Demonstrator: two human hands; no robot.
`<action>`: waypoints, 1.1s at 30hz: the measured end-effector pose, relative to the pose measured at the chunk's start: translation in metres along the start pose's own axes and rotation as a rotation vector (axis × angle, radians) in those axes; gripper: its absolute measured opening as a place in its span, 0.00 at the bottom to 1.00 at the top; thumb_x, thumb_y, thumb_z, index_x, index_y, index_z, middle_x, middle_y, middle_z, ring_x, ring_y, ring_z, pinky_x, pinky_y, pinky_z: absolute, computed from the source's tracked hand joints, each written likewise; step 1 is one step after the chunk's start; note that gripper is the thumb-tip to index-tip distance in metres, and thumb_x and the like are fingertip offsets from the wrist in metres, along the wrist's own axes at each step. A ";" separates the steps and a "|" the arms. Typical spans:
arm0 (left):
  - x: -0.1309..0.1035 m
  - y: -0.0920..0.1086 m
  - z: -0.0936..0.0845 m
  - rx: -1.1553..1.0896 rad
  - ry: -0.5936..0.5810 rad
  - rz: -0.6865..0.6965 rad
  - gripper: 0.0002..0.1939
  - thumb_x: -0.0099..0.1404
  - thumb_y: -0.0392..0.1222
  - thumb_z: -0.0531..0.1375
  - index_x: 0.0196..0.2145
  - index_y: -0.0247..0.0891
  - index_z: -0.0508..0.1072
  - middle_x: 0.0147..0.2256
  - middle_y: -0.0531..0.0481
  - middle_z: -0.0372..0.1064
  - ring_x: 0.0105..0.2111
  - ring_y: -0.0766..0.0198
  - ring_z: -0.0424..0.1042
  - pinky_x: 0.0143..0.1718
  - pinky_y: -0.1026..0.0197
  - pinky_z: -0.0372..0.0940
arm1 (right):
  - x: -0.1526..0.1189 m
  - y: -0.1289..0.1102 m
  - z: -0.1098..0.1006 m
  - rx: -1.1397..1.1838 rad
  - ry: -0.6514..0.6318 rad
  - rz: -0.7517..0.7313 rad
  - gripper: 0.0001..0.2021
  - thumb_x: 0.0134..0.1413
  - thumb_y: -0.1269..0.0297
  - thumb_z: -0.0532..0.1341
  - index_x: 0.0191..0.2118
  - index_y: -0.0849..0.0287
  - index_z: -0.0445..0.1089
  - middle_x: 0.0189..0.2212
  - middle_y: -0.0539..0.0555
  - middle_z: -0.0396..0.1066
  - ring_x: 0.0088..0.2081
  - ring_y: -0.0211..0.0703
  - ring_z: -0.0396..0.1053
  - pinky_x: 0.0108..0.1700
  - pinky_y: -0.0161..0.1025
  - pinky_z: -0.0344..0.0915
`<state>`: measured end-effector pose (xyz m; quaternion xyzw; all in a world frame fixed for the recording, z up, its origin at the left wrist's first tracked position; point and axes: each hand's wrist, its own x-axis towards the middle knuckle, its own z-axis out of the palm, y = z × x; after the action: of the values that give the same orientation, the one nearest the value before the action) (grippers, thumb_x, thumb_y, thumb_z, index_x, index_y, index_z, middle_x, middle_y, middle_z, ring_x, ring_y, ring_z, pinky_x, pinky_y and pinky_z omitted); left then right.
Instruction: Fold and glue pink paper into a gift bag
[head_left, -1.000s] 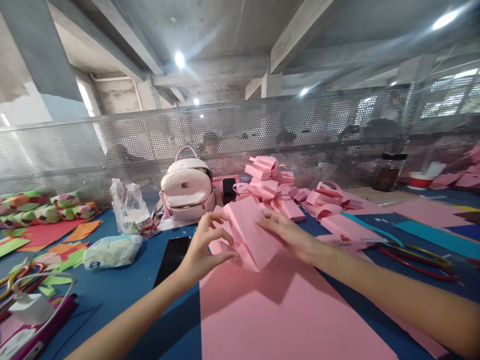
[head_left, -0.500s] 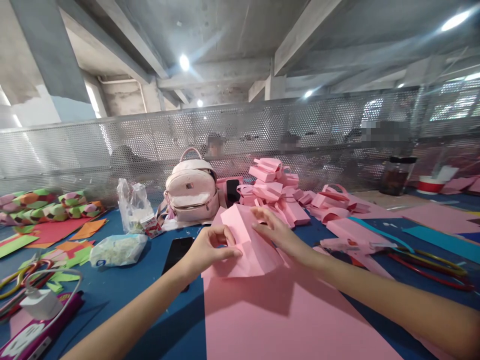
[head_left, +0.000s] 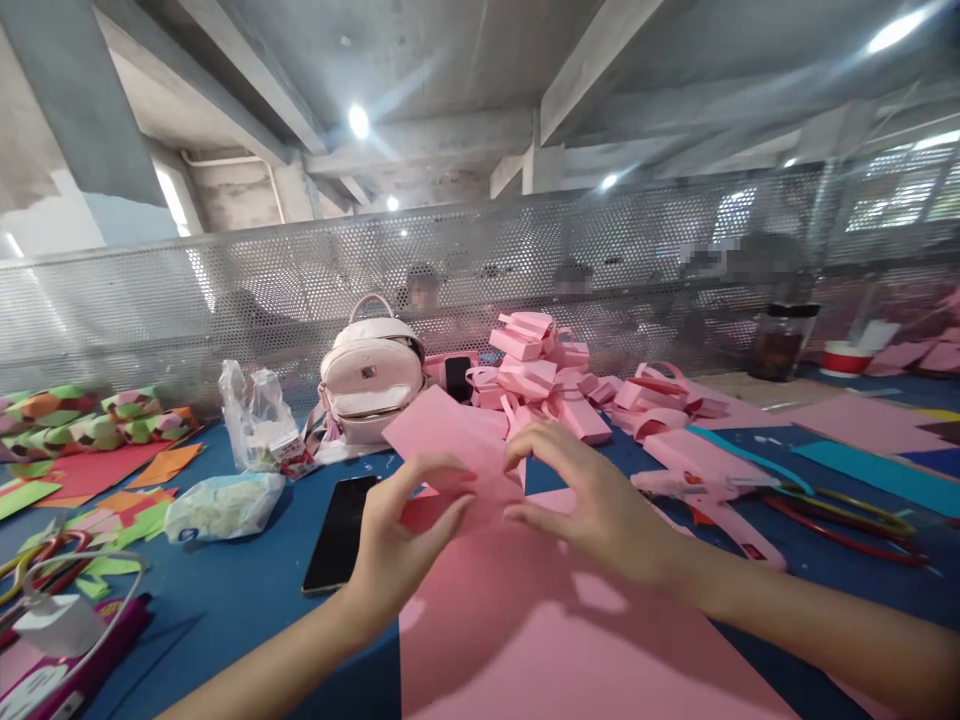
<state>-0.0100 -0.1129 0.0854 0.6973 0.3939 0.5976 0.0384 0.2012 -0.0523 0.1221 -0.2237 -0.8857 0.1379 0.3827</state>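
A blue counter is shown; at its centre a pink paper piece is pinched by the left hand at seven o'clock and right hand at four. Its shaping seems unfinished; folded pink pieces are already heaped at one o'clock.

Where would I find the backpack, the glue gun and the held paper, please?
Backpack (head_left: 371, 385), head view: its front.
Glue gun (head_left: 697, 487), head view: its body.
Held paper (head_left: 448, 432), head view: its raised part.
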 end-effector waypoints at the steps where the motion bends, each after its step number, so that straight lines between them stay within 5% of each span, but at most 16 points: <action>1: -0.003 0.002 0.001 0.045 0.004 0.055 0.08 0.64 0.32 0.63 0.40 0.41 0.74 0.35 0.52 0.77 0.35 0.65 0.77 0.39 0.68 0.68 | 0.000 0.002 0.002 0.070 0.010 0.040 0.12 0.57 0.53 0.66 0.40 0.54 0.69 0.41 0.52 0.71 0.44 0.47 0.67 0.47 0.43 0.63; 6: -0.007 -0.003 0.008 0.180 0.039 0.257 0.10 0.64 0.28 0.62 0.40 0.40 0.74 0.32 0.55 0.79 0.29 0.70 0.78 0.36 0.73 0.69 | 0.002 0.017 0.015 0.390 0.020 0.238 0.11 0.54 0.54 0.69 0.38 0.54 0.75 0.40 0.52 0.74 0.45 0.47 0.69 0.51 0.43 0.62; 11: -0.006 -0.011 0.010 0.187 0.036 0.237 0.11 0.64 0.28 0.60 0.43 0.39 0.73 0.34 0.53 0.79 0.32 0.69 0.80 0.36 0.73 0.71 | 0.005 0.021 0.025 0.606 0.058 0.353 0.14 0.49 0.50 0.70 0.35 0.56 0.77 0.37 0.53 0.75 0.41 0.46 0.69 0.44 0.42 0.64; 17: -0.008 -0.013 0.010 0.213 0.021 0.312 0.18 0.65 0.26 0.58 0.49 0.41 0.73 0.40 0.49 0.80 0.37 0.66 0.80 0.42 0.69 0.72 | 0.007 0.018 0.029 0.675 0.151 0.328 0.12 0.47 0.50 0.71 0.29 0.55 0.79 0.33 0.51 0.73 0.37 0.43 0.69 0.42 0.40 0.64; 25: -0.013 -0.021 0.009 0.218 -0.106 0.333 0.17 0.67 0.26 0.55 0.43 0.42 0.79 0.34 0.52 0.81 0.32 0.66 0.80 0.40 0.70 0.73 | 0.009 0.026 0.022 0.599 0.183 0.189 0.07 0.52 0.57 0.70 0.29 0.53 0.79 0.33 0.51 0.72 0.38 0.43 0.68 0.46 0.42 0.63; 30: -0.019 -0.024 0.010 0.208 -0.229 0.206 0.29 0.66 0.27 0.55 0.63 0.45 0.66 0.55 0.49 0.73 0.53 0.62 0.75 0.54 0.67 0.68 | 0.011 0.026 0.014 0.502 0.185 0.143 0.07 0.55 0.59 0.68 0.30 0.54 0.78 0.34 0.51 0.71 0.40 0.44 0.68 0.48 0.43 0.61; 33: -0.018 -0.023 0.010 0.192 -0.310 0.134 0.33 0.67 0.28 0.54 0.66 0.47 0.60 0.60 0.51 0.67 0.58 0.60 0.69 0.59 0.63 0.63 | 0.011 0.026 0.013 0.468 0.171 0.133 0.06 0.55 0.59 0.68 0.32 0.54 0.79 0.36 0.51 0.71 0.41 0.45 0.68 0.48 0.43 0.60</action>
<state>-0.0119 -0.1039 0.0559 0.8061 0.3912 0.4440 -0.0079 0.1921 -0.0256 0.1096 -0.1975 -0.7773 0.3446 0.4879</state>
